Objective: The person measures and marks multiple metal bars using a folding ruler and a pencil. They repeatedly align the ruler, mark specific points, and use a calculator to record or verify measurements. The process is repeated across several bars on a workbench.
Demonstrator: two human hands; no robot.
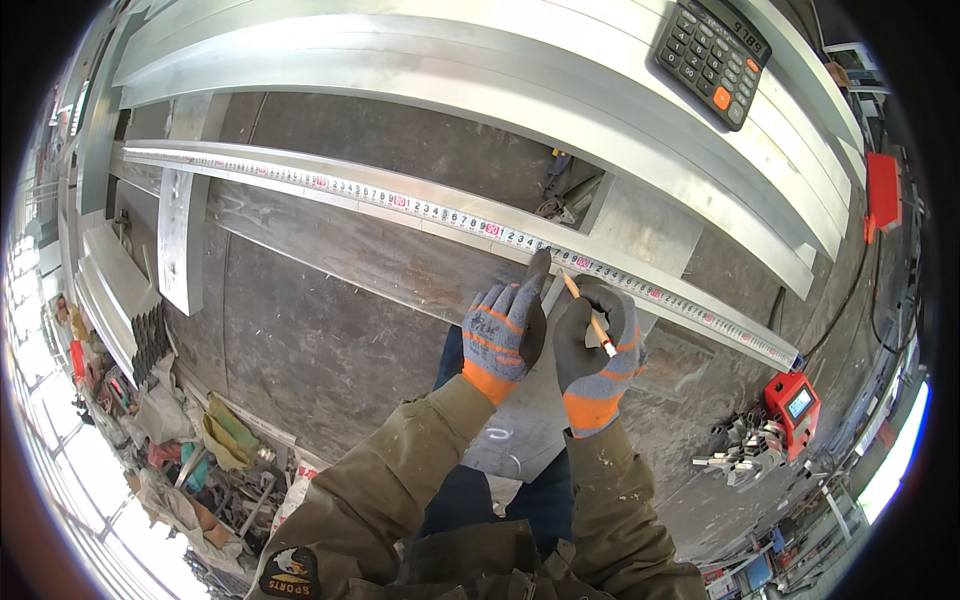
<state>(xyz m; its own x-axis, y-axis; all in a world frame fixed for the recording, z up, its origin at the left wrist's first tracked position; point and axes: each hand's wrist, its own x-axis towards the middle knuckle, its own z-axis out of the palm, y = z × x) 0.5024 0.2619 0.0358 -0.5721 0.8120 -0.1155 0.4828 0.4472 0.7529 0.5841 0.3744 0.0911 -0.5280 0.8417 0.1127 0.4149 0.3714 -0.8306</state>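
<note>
A long yellow-white tape measure [440, 212] stretches along a pale metal profile [640, 265] on the bench. Its red case with a small screen [795, 405] sits at the right end. My left hand [500, 335], in a grey and orange work glove, has its index finger stretched out to the tape's near edge. It appears to hold nothing, though its other fingers are partly bent and overlap. Close beside it, my gloved right hand [597, 345] pinches a pencil [600, 328], whose tip points up toward the tape and profile.
Long silvery metal profiles [400, 62] lie across the far side, with a black calculator [710, 60] on them. Small cut metal pieces [745, 445] are heaped by the red case. Stacked corrugated profiles [118, 300] and clutter stand at left. A red object [883, 190] is at far right.
</note>
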